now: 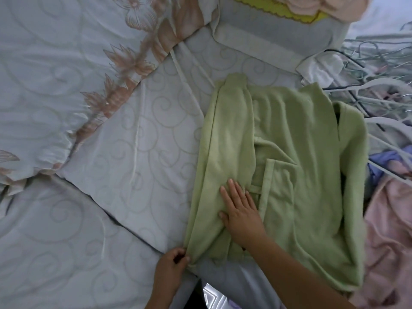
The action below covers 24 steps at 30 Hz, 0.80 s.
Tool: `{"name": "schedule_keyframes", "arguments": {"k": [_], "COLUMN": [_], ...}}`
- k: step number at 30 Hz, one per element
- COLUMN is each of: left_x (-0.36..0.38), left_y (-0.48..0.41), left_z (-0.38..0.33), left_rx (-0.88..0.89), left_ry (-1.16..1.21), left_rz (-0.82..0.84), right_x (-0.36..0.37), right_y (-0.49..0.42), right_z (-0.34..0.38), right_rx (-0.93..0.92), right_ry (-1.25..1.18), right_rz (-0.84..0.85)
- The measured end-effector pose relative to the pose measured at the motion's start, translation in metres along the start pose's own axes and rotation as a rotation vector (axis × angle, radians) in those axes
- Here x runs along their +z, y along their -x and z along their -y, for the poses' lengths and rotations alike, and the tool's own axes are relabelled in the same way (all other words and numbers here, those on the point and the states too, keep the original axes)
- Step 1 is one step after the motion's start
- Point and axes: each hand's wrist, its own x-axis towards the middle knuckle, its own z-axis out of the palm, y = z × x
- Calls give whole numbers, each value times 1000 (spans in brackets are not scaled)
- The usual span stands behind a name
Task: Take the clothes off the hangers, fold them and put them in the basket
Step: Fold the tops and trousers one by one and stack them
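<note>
Bedding of pale swirl-patterned cloth (133,141) carries the work. At its near edge the left hand (174,262) pinches a corner of the soft green fleece garment (301,141), spread flat; the right hand (240,210) presses on it, fingers straight. Anchor with that palm, I'd say, and bring the pinched edge over squarely.
</note>
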Motion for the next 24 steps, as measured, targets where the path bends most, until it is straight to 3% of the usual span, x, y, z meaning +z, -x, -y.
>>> {"name": "schedule_keyframes", "arguments": {"k": [4, 6, 9, 11, 13, 15, 18, 20, 24], "left_x": [4, 2, 2, 8, 25, 50, 93, 118, 156], "left_y": [-1, -2, -2, 0, 2, 6, 17, 24, 28], "left_z": [-21, -33, -63, -89, -110, -128, -150, -166, -214], "left_rx": [33, 59, 264, 422, 509, 535, 465, 383, 351], "left_ry": [26, 53, -107, -193, -224, -259, -183, -62, 122], "left_rz": [-9, -34, -170, -168, -24, 173, 380, 457, 433], "right_x": [-21, -32, -50, -66, -75, -76, -85, -94, -109], "right_y": [6, 17, 34, 46, 57, 67, 69, 66, 61], "right_z": [-11, -28, -75, -110, -151, -182, -194, -186, -141], "right_rx": [-12, 46, 330, 603, 912, 1040, 938, 869, 525], "right_ry": [-222, -285, -323, -295, -346, -511, -663, -710, -766], "right_rz": [15, -120, -365, -485, -425, -283, -219, -316, -301]}}
